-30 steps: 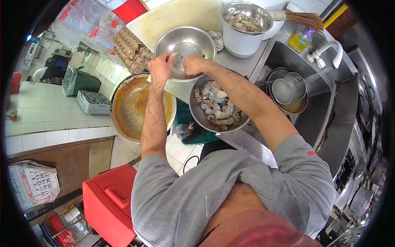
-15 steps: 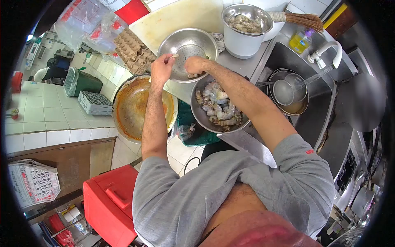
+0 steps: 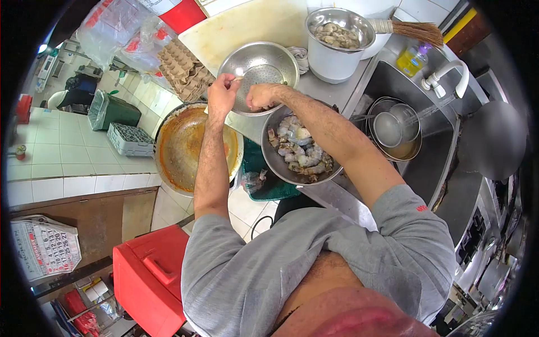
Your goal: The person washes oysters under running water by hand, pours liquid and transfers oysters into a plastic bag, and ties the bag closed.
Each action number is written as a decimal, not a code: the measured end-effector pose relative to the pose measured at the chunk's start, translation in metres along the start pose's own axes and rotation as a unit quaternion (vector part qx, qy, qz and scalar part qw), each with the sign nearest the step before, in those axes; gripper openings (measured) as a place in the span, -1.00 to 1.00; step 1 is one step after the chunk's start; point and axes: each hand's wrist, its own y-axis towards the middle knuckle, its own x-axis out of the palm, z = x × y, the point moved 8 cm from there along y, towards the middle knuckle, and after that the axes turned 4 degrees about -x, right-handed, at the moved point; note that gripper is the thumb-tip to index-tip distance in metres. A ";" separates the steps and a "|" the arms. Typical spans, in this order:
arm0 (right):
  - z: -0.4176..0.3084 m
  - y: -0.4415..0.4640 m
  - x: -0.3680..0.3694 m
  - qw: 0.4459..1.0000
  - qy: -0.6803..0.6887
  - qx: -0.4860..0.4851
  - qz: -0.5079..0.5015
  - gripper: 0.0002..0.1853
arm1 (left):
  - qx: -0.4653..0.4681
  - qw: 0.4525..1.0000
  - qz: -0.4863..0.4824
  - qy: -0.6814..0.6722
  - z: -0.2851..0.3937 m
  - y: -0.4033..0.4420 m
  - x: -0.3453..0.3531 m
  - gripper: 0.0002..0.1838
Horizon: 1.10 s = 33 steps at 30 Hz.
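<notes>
My left hand (image 3: 223, 92) is pinched at the left rim of a steel colander (image 3: 264, 56), with a small pale piece (image 3: 238, 78) between its fingertips. Inside the colander, near its lower side, my right hand (image 3: 264, 96) is closed with its fingers curled down; what it holds is hidden. Below my right forearm, a round metal pan (image 3: 272, 160) holds raw shrimp (image 3: 303, 151). A steel bowl of shrimp pieces (image 3: 336, 36) rests on a white container (image 3: 332, 63) behind the right arm.
A large orange-stained pan (image 3: 188, 147) stands left of my left forearm. At right is a sink (image 3: 435, 132) with strainers (image 3: 388, 129) and a faucet (image 3: 443, 78). Egg trays (image 3: 182, 70), a red bin (image 3: 147, 275) and a soap bottle (image 3: 411, 60) surround the counter. A person (image 3: 70, 96) is far left.
My right hand has shifted slightly within the colander, its fingers turning toward my left hand. My left hand stays pinched near the rim. The whole view has shifted slightly.
</notes>
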 end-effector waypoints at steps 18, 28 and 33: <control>-0.016 -0.013 0.002 0.928 0.352 -0.102 -0.065 -0.85 | -0.004 0.999 0.032 -0.002 -0.001 0.002 -0.001 -0.75; 0.018 -0.069 -0.053 0.646 0.743 -0.112 0.138 -0.87 | 0.102 0.983 -0.012 -0.154 0.086 -0.004 0.009 -0.82; 0.063 -0.168 -0.074 0.688 0.662 -0.103 0.281 -0.91 | 0.219 0.962 -0.124 -0.108 0.172 -0.016 0.084 -0.80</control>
